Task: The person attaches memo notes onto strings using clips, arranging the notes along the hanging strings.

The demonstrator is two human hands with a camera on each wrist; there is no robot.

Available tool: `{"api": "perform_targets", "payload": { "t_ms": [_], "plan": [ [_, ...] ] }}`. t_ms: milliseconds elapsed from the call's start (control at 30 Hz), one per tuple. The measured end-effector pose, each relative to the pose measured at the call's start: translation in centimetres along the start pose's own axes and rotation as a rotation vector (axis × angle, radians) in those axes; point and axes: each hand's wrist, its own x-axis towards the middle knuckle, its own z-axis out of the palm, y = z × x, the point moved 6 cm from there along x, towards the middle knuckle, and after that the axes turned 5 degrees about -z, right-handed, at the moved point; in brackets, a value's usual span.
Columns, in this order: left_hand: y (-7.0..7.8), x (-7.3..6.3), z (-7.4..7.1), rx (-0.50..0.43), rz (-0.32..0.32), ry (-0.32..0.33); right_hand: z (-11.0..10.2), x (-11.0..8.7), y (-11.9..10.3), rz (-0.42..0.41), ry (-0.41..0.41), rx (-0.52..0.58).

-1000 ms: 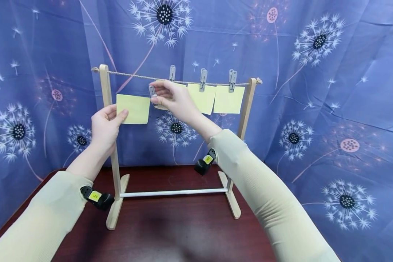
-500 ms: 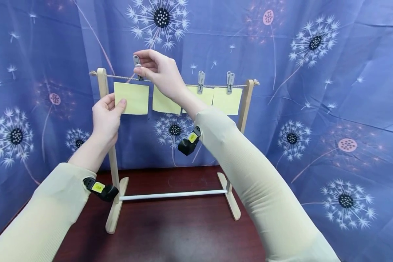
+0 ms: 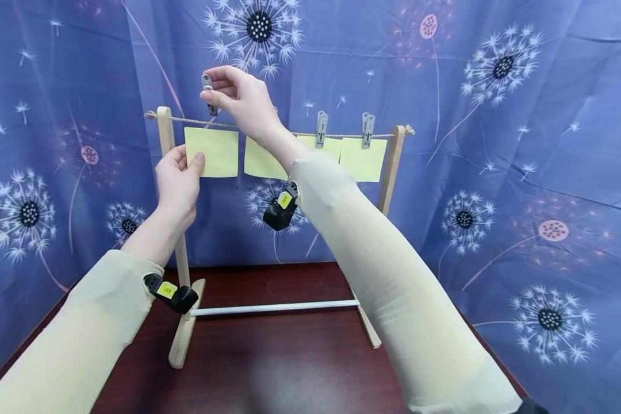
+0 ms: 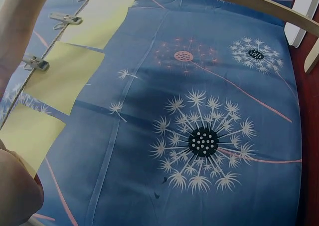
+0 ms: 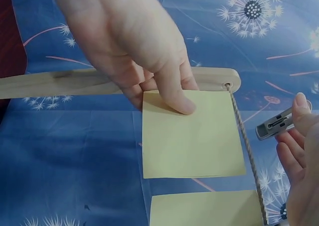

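Note:
My left hand (image 3: 178, 178) pinches a yellow paper sheet (image 3: 218, 154) at its left edge, thumb in front. The sheet's top edge lies just below the twine (image 3: 194, 121) in the head view. Above the twine, my right hand (image 3: 248, 103) pinches a grey clothespin (image 3: 209, 99) between thumb and fingers, its jaw end pointing down. In the right wrist view the clothespin (image 5: 275, 125) is apart from the twine, and the held sheet (image 5: 192, 141) lies flat beside it. Another yellow sheet (image 3: 263, 161) hangs to the right, its clothespin mostly hidden behind my right hand.
Two more clothespins (image 3: 322, 129) hold yellow sheets (image 3: 363, 161) further right on the twine. The wooden stand has a left post (image 3: 166, 132), a right post (image 3: 390, 167) and a white crossbar (image 3: 274, 308), on a dark red table (image 3: 290, 356). A blue dandelion-print curtain (image 3: 445, 144) hangs behind.
My right hand has moved up and left with the clothespin, from below the twine to above it. My left hand has raised its sheet up toward the twine.

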Motion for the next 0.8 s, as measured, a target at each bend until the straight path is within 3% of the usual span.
{"api": "perform_targets", "payload": {
  "t_ms": [300,467,800],
  "plan": [
    [-0.1,0.01,0.49,0.006,-0.006,0.027,-0.26,0.2,0.62,0.03,0.058,0.008],
    [-0.25,0.0,0.53,0.009,-0.027,0.038,-0.13,0.23,0.63,0.038,0.066,-0.045],
    [-0.43,0.21,0.74,0.006,-0.028,0.057,0.02,-0.14,-0.16,-0.021,0.106,-0.101]
  ]
}}
